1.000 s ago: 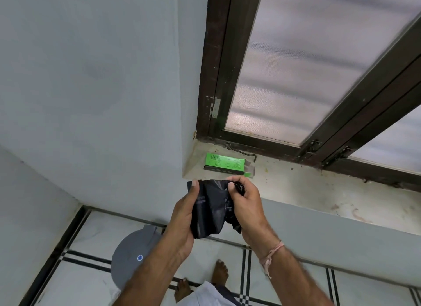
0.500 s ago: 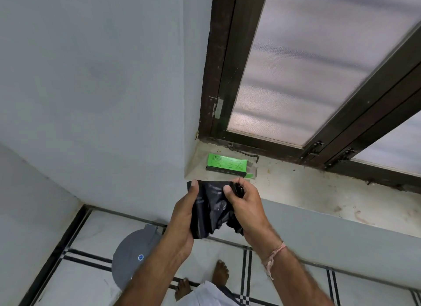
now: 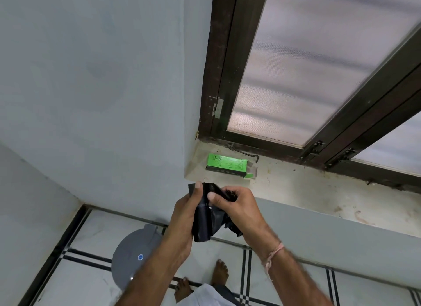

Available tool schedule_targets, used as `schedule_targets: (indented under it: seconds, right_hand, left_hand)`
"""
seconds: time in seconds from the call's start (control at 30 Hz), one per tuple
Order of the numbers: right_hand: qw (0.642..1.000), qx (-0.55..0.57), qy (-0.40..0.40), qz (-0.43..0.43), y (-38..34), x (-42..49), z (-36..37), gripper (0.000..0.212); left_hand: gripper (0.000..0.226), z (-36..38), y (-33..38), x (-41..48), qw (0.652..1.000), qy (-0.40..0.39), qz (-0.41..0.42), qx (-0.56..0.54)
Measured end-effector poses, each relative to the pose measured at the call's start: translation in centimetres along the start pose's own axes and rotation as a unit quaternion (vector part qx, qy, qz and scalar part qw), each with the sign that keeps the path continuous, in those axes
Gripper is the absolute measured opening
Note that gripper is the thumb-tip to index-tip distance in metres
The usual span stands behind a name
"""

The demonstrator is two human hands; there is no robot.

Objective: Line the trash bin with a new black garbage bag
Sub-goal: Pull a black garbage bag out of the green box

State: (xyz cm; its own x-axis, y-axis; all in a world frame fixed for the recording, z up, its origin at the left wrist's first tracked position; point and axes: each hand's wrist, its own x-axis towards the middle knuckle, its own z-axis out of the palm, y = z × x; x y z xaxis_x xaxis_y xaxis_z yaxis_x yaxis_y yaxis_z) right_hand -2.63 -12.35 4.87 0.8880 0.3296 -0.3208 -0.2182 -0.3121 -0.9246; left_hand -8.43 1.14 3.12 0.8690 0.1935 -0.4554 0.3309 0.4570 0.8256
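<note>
A folded black garbage bag hangs crumpled between both hands at chest height, in front of the window sill. My left hand grips its left edge, thumb on the front. My right hand pinches the top right part, thumb pressed on the plastic. The grey trash bin stands on the floor below, lid closed, partly hidden by my left forearm.
A green box lies on the stained window sill below a dark-framed frosted window. A wall corner rises at the left. My bare feet stand on the white tiled floor beside the bin.
My right thumb has slid left across the top of the bag toward the left thumb, and the bag is bunched narrower. Both hands keep hold at the same height.
</note>
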Motion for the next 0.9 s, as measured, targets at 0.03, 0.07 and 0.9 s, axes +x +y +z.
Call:
schedule_targets:
  seconds: [0.03,0.07,0.9]
  right_hand:
    - [1.0,-0.019,0.013,-0.005,0.1,0.1,0.0,0.031]
    - [0.999,-0.034,0.025,-0.007,0.3,0.2,0.0,0.031]
    - [0.852,0.507,0.062,0.114,1.8,0.4,0.2,0.029]
  left_hand:
    - [0.059,0.0,0.0,0.0,1.0,0.004,0.002,0.012]
    - [0.058,-0.1,0.0,0.0,1.0,0.006,0.005,0.025]
    - [0.047,0.7,-1.3,1.5,0.978,-0.005,0.018,-0.207]
